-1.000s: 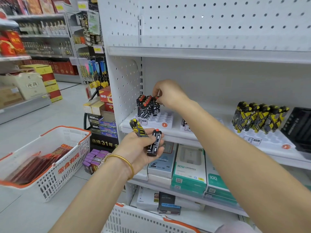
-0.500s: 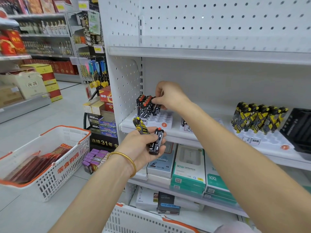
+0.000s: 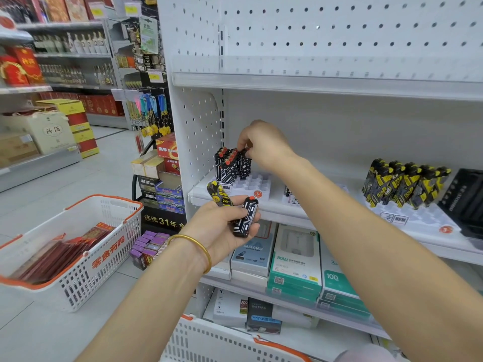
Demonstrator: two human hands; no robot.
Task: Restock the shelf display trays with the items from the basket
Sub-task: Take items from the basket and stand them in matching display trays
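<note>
A white display tray [image 3: 257, 188] sits at the left end of the shelf, with several black-and-white lighters [image 3: 227, 163] standing in its back left slots. My right hand [image 3: 264, 145] reaches over the tray and pinches the red top of one black-and-white lighter [image 3: 245, 163] standing in it. My left hand [image 3: 222, 226] hovers in front of the shelf edge and holds two lighters: a yellow-and-black one [image 3: 219, 194] and a black-and-white one [image 3: 247, 216]. A second tray [image 3: 407, 218] on the right carries several yellow-and-black lighters [image 3: 405, 182].
A white basket with orange rim [image 3: 78, 259] holding red packets stands on the floor at left. Another basket's rim [image 3: 235, 340] lies right below me. Boxed chargers [image 3: 295, 259] fill the lower shelf. A black tray [image 3: 467, 197] is at the far right.
My right hand has stayed at the lighter in the left tray, shifting only slightly. My left hand has risen a little with its two lighters.
</note>
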